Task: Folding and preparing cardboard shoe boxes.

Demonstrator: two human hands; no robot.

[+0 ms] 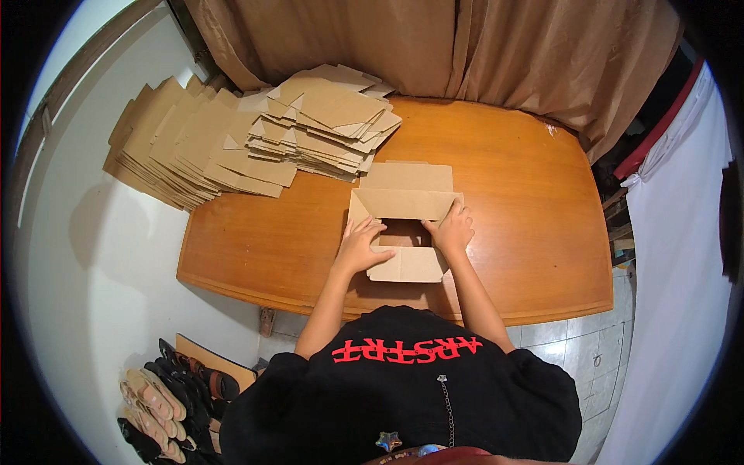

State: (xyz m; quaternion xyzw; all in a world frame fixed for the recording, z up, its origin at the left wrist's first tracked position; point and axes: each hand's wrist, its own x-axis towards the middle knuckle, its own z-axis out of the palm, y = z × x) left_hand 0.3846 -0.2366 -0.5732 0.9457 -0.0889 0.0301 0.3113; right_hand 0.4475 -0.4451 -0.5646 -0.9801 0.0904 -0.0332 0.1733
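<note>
A brown cardboard box (407, 204) stands partly folded on the wooden table in front of me, with its lid panel raised at the far side. A rectangular opening shows the dark inside of the box, and a front flap (409, 269) leans out toward me. Along the left wall, my left hand (359, 246) grips the box, its thumb stretched over the near edge. My right hand (453, 230) holds the right wall, with the thumb at the opening and the fingers outside. Parts of both side walls are hidden under the hands.
Piles of flat cardboard blanks (325, 116) lie at the table's far left, with more leaning blanks (167, 143) against the wall. Brown curtains (465, 46) hang behind the wooden table (535, 232). Sandals and shoes (167, 395) sit at the lower left; white cloth (674, 232) hangs at right.
</note>
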